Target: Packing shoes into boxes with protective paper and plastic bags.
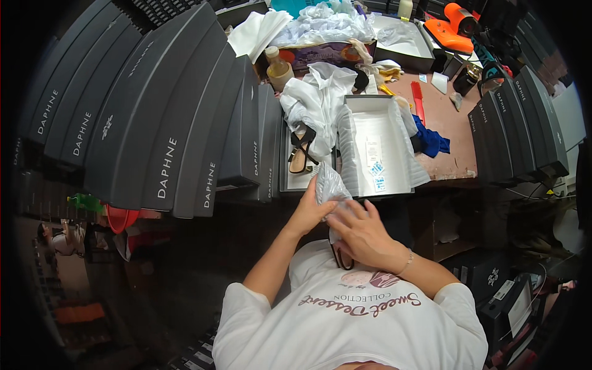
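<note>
In front of my chest I hold a sandal wrapped in thin, crinkled whitish wrapping (332, 186); a dark strap (345, 260) sticks out below my hands. My left hand (312, 211) grips the wrapped sandal from the left side. Across its lower part my right hand (364, 233) is closed, its fingers pressing on the wrapping. Just beyond, a black strappy sandal (300, 161) with a tan insole lies in a box, beside crumpled white tissue (317, 98). To its right stands an open shoebox (385, 139) lined with white paper, with small printed packets (377, 176) inside.
Dark grey shoeboxes (154, 123) stand in a tall row at the left, and more (518, 123) at the right. On the table are a bottle (279, 71), a red brush (419, 102), a blue cloth (433, 140) and an orange tool (449, 36). Tissue (327, 24) is piled behind.
</note>
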`<act>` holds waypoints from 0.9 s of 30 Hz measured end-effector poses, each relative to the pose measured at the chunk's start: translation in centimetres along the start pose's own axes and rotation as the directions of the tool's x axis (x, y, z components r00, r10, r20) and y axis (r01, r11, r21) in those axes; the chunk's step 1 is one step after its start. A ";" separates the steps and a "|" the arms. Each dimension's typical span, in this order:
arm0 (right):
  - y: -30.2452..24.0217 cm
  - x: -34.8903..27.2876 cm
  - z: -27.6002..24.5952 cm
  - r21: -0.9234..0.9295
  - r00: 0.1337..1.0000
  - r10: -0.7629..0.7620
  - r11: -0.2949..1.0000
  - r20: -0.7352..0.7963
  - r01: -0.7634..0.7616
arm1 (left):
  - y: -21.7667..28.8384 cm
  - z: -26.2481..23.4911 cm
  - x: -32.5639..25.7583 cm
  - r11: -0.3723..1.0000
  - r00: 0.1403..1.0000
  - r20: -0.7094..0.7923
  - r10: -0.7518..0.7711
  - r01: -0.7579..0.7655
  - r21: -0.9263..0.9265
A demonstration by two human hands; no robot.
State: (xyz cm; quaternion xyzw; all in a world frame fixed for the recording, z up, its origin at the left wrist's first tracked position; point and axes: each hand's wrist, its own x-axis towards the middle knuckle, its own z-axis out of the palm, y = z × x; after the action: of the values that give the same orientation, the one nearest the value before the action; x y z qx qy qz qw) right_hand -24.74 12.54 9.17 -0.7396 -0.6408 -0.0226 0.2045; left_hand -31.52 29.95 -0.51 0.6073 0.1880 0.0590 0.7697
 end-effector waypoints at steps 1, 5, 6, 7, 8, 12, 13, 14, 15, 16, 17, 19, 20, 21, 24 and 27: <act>0.3 -0.7 0.1 0.096 0.992 0.095 0.990 0.086 -0.103 | -0.4 0.0 -0.2 1.000 1.000 0.006 -0.010 0.010 -0.028; 1.5 0.0 1.3 0.268 0.943 0.234 0.918 0.235 -0.294 | -1.2 0.2 0.0 0.995 0.998 0.014 -0.061 0.062 -0.079; 1.8 0.9 1.6 0.298 0.949 0.220 0.912 0.225 -0.282 | -0.9 0.6 0.0 0.997 0.999 0.000 -0.048 0.048 -0.068; 1.9 1.7 2.0 0.334 0.957 0.207 0.904 0.205 -0.267 | -0.5 0.4 0.1 0.998 0.999 -0.012 -0.033 0.033 -0.047; 2.0 2.2 2.6 0.429 0.961 0.214 0.862 0.177 -0.271 | -0.9 -0.1 0.2 0.995 0.997 0.001 -0.082 0.082 -0.062; 0.9 0.0 3.1 0.329 0.997 -0.015 0.944 0.077 -0.011 | -0.6 -1.0 -1.2 0.987 0.997 0.016 -0.074 0.076 -0.144; 1.5 -0.2 3.3 0.264 0.986 -0.016 0.964 0.167 -0.029 | -0.7 -0.8 -1.3 0.988 0.998 0.016 -0.066 0.068 -0.141; 2.3 0.0 3.4 0.198 0.967 -0.011 0.979 0.256 -0.041 | -0.9 -0.8 -1.4 0.989 0.998 0.017 -0.058 0.060 -0.138; 2.9 0.1 3.6 0.130 0.940 -0.001 0.990 0.343 -0.046 | -0.9 -0.6 -1.3 0.989 0.999 0.019 -0.050 0.052 -0.135; 3.3 0.5 4.1 0.140 0.952 0.004 0.989 0.307 -0.049 | -0.3 -0.4 -1.0 0.995 0.998 0.010 -0.067 0.068 -0.077; 3.2 0.9 4.4 0.105 0.969 0.076 0.989 0.236 -0.103 | -0.2 -0.4 -1.0 0.993 0.998 0.016 -0.063 0.065 -0.102; 2.6 2.0 4.8 0.053 0.973 0.217 0.974 0.083 -0.221 | 0.0 -0.3 -1.1 0.987 0.998 0.033 -0.060 0.064 -0.146; 2.8 2.7 5.3 0.020 0.963 0.270 0.963 0.004 -0.270 | 0.3 -0.3 -1.0 0.988 0.999 0.031 -0.037 0.041 -0.146; 3.3 3.4 5.6 0.095 0.957 0.288 0.954 -0.029 -0.285 | 0.8 -0.4 -1.0 0.989 0.999 0.029 -0.015 0.019 -0.146; 5.0 4.4 8.3 0.223 0.932 0.362 0.911 -0.031 -0.347 | 0.8 -0.7 -0.5 0.985 0.999 0.018 -0.034 0.036 -0.166; 5.0 5.2 10.2 0.145 0.919 0.385 0.908 0.080 -0.393 | 0.4 -0.9 -0.8 0.975 0.997 -0.012 -0.073 0.068 -0.212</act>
State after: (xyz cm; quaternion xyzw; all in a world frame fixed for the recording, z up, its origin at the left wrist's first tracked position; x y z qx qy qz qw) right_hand -21.32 20.38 -0.03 -0.8341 -0.4852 0.0879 0.2471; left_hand -32.59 30.63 -0.16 0.5145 0.2098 0.0573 0.8295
